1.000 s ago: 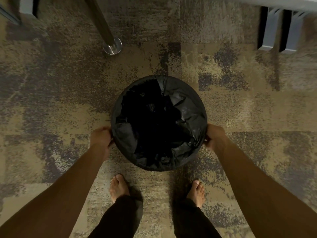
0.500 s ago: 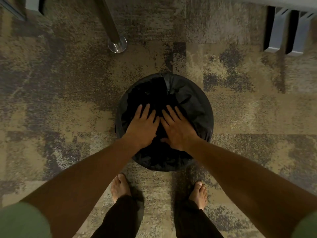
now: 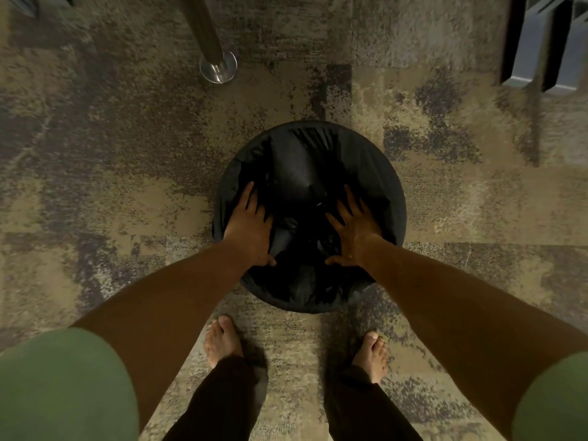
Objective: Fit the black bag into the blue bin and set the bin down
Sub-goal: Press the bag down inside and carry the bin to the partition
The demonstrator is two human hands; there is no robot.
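Note:
A round bin stands on the carpet in front of my bare feet, and a black bag (image 3: 305,167) covers its mouth and folds over its rim (image 3: 399,198), so none of the bin's blue shows. My left hand (image 3: 249,229) lies flat with spread fingers on the bag at the left side of the opening. On the right side my right hand (image 3: 353,230) presses down the same way, fingers apart. Neither hand grips anything. The inside of the bin is dark and hidden by bag folds.
A metal pole with a round shiny foot (image 3: 218,66) stands on the carpet behind and left of the bin. Grey furniture legs (image 3: 541,49) are at the top right. My two feet (image 3: 222,342) are just short of the bin.
My hands left the bin's outer sides and went onto the bag in the opening. Since half a second ago they have slid apart, from side by side at the middle toward the left and right.

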